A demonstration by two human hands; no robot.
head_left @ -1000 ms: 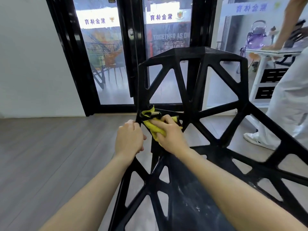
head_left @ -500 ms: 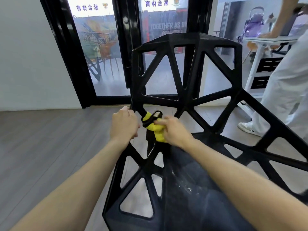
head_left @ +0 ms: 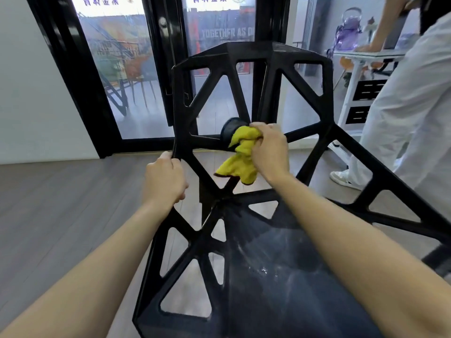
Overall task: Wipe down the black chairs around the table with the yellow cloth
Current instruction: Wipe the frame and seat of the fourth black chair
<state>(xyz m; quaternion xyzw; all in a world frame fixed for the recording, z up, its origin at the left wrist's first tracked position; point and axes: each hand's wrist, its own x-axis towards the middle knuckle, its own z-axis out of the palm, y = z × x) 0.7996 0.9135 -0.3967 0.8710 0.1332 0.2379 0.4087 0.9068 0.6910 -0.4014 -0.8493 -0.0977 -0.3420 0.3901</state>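
Observation:
A black chair [head_left: 253, 59] with an open triangular lattice back and seat fills the middle of the view. My left hand [head_left: 164, 179] grips the left frame strut where back and seat meet. My right hand [head_left: 269, 152] holds the bunched yellow cloth [head_left: 240, 158] against the horizontal strut low on the backrest, near its middle. Part of the cloth hangs down loose below my fingers. The seat surface [head_left: 275, 272] shows wet streaks.
Black-framed glass doors [head_left: 136, 76] stand behind the chair. Grey wood floor [head_left: 61, 206] spreads to the left. On the right a person in white trousers [head_left: 400, 132] stands at a white desk [head_left: 353, 76] with a purple kettle on it.
My right hand has carried the cloth from the lower left junction of the backrest up and to the right along the strut. My left hand keeps its grip on the frame.

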